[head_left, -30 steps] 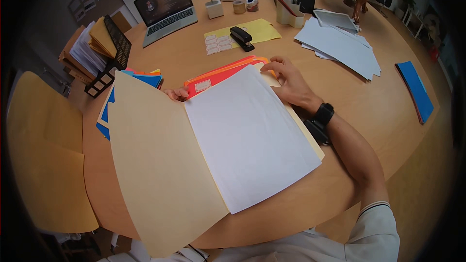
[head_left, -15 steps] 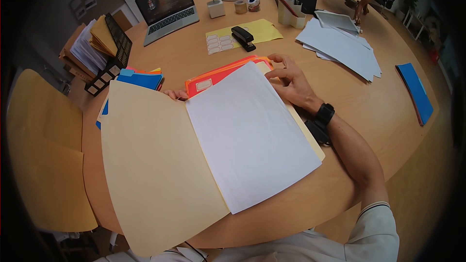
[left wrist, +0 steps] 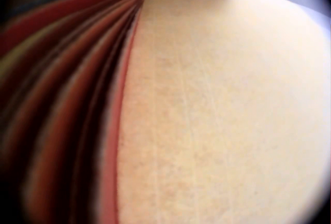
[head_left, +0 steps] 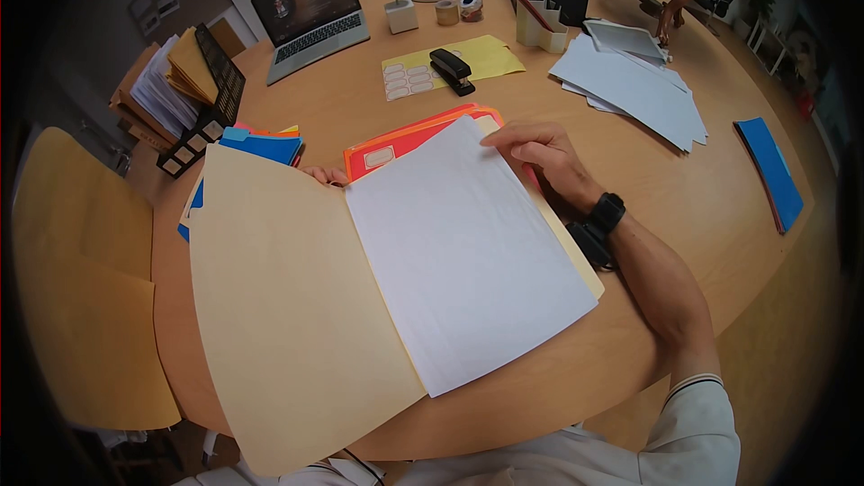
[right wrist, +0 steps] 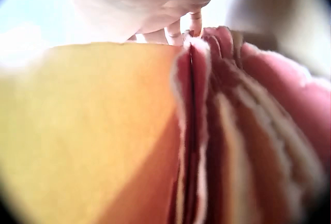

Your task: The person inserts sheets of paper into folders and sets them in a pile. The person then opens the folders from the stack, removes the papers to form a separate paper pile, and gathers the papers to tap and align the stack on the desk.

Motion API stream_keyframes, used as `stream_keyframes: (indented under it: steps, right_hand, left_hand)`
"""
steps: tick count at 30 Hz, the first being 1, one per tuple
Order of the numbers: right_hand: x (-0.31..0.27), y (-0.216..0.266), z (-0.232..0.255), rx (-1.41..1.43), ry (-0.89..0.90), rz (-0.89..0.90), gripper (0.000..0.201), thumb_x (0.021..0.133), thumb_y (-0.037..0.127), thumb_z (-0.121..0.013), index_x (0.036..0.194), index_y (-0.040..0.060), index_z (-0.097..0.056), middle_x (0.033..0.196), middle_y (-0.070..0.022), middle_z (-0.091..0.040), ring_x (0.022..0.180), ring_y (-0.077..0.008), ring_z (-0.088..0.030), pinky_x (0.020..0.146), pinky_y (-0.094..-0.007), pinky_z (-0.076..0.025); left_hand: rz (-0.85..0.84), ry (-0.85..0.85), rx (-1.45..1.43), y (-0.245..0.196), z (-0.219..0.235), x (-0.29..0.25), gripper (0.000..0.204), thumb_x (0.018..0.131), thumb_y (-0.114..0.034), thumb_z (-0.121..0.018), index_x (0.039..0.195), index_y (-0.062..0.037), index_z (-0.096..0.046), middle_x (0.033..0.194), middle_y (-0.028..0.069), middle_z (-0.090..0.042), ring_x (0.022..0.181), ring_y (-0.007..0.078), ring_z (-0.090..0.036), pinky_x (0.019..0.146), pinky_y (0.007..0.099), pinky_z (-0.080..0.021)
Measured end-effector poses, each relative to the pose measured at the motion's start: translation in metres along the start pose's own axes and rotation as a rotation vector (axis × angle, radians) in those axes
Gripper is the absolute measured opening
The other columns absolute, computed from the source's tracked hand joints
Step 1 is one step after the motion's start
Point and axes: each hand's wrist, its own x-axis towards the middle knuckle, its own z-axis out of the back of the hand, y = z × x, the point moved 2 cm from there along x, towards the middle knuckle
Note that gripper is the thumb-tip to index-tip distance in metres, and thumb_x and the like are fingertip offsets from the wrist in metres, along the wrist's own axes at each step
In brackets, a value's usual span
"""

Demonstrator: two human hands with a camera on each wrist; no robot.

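A manila folder [head_left: 297, 306] lies spread over a stack of red and orange folders [head_left: 391, 158], with white paper [head_left: 463, 261] on its right half. My left hand [head_left: 326, 176] grips the stack at the top near the fold, mostly hidden behind the manila cover. In the left wrist view, the folder edges [left wrist: 77, 79] fan out below that hand. At the upper right edge, my right hand [head_left: 551, 162] holds the stack, its index finger reaching to the paper's corner. Fingers curl behind the folder edges [right wrist: 192, 115] in the right wrist view.
Blue folders [head_left: 256, 146] lie beside the stack, left of the manila cover. Beyond it are a black stapler [head_left: 452, 70] on yellow label sheets [head_left: 495, 56] and a laptop [head_left: 315, 22]. Loose papers [head_left: 621, 90] and a blue stack [head_left: 769, 174] are on the right.
My right hand has shifted its fingers: the raised, spread fingers have come down and together at the paper's upper right corner. Earlier, the manila cover swung slightly left and lower.
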Motion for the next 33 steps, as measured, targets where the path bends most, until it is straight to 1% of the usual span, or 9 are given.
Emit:
stream_keyframes:
  steps: [6, 8, 12, 14, 17, 20, 25, 32, 33]
  right_hand:
    - [0.001, -0.006, 0.000, -0.185, 0.075, -0.011, 0.017, 0.085, 0.012, -0.072, 0.093, -0.0012, -0.078, 0.091, -0.0063, -0.068, 0.087, -0.0136, -0.060, 0.078, -0.0260, -0.047]
    - [0.000, -0.002, 0.001, -0.238, 0.074, -0.064, 0.016, 0.084, 0.011, -0.074, 0.093, -0.0013, -0.078, 0.092, -0.0060, -0.069, 0.086, -0.0131, -0.060, 0.076, -0.0257, -0.047]
    - [-0.001, -0.001, 0.009, -0.156, -0.025, -0.124, 0.012, 0.081, 0.000, -0.070, 0.091, -0.0036, -0.077, 0.087, -0.0039, -0.065, 0.085, -0.0101, -0.057, 0.075, -0.0237, -0.043]
    - [0.003, -0.014, 0.022, -0.134, -0.240, -0.122, 0.013, 0.084, 0.002, -0.067, 0.090, 0.0009, -0.078, 0.084, -0.0020, -0.069, 0.075, -0.0085, -0.060, 0.063, -0.0230, -0.047]
    - [0.004, -0.017, 0.047, -0.074, -0.437, -0.150, 0.023, 0.082, 0.003, -0.054, 0.086, -0.0019, -0.076, 0.080, -0.0025, -0.068, 0.070, -0.0083, -0.056, 0.063, -0.0233, -0.044]
    - [0.005, -0.029, 0.086, -0.094, -0.569, -0.139, 0.026, 0.079, 0.009, -0.052, 0.082, -0.0028, -0.075, 0.077, -0.0035, -0.066, 0.070, -0.0121, -0.055, 0.065, -0.0259, -0.044]
    - [-0.012, -0.051, 0.158, -0.165, -1.112, 0.104, 0.025, 0.078, 0.010, -0.055, 0.078, -0.0049, -0.075, 0.076, -0.0099, -0.070, 0.074, -0.0189, -0.060, 0.072, -0.0308, -0.047]
    - [-0.034, -0.034, 0.187, -0.189, -1.605, 0.138, 0.026, 0.079, 0.011, -0.055, 0.077, -0.0038, -0.076, 0.079, -0.0115, -0.073, 0.078, -0.0226, -0.065, 0.077, -0.0346, -0.047]
    - [-0.035, -0.037, 0.196, -0.241, -1.651, 0.182, 0.027, 0.082, 0.010, -0.053, 0.079, -0.0031, -0.076, 0.076, -0.0118, -0.071, 0.071, -0.0210, -0.063, 0.066, -0.0344, -0.049]
  left_hand:
    - [0.313, -0.026, -0.138, -0.012, -0.009, 0.000, 0.022, 0.095, -0.026, -0.061, 0.099, -0.0042, -0.067, 0.125, 0.0238, -0.060, 0.125, 0.0453, -0.056, 0.098, 0.0636, -0.052]
    - [0.030, -0.039, 0.135, -0.003, -0.016, -0.002, 0.025, 0.099, -0.033, -0.060, 0.110, -0.0100, -0.065, 0.107, 0.0076, -0.064, 0.109, 0.0399, -0.060, 0.089, 0.0554, -0.056]
    - [-0.067, 0.148, 0.158, 0.000, -0.009, 0.002, 0.028, 0.100, -0.033, -0.059, 0.117, -0.0117, -0.065, 0.110, 0.0068, -0.064, 0.114, 0.0394, -0.058, 0.095, 0.0552, -0.054]
    - [-0.021, 0.079, 0.038, -0.003, -0.013, 0.000, 0.022, 0.097, -0.025, -0.061, 0.101, -0.0038, -0.065, 0.124, 0.0197, -0.061, 0.121, 0.0407, -0.059, 0.096, 0.0581, -0.055]
    - [-0.016, 0.064, 0.125, -0.005, -0.017, 0.001, 0.031, 0.101, -0.036, -0.056, 0.113, -0.0092, -0.066, 0.113, 0.0067, -0.065, 0.119, 0.0397, -0.055, 0.099, 0.0544, -0.053]
    - [0.039, 0.085, 0.123, -0.009, -0.010, 0.003, 0.029, 0.100, -0.030, -0.059, 0.114, -0.0050, -0.067, 0.112, 0.0098, -0.065, 0.120, 0.0355, -0.056, 0.098, 0.0512, -0.054]
    - [0.041, 0.034, 0.149, -0.002, 0.004, 0.001, 0.029, 0.101, -0.031, -0.059, 0.112, -0.0051, -0.066, 0.111, 0.0098, -0.065, 0.118, 0.0343, -0.057, 0.097, 0.0501, -0.054]
    - [0.035, -0.056, 0.197, -0.006, 0.036, -0.003, 0.029, 0.101, -0.032, -0.058, 0.109, -0.0051, -0.066, 0.109, 0.0099, -0.065, 0.115, 0.0322, -0.058, 0.095, 0.0481, -0.054]
    - [0.033, -0.070, 0.205, -0.006, 0.040, -0.001, 0.029, 0.102, -0.032, -0.058, 0.109, -0.0051, -0.066, 0.109, 0.0099, -0.065, 0.114, 0.0319, -0.058, 0.095, 0.0478, -0.054]
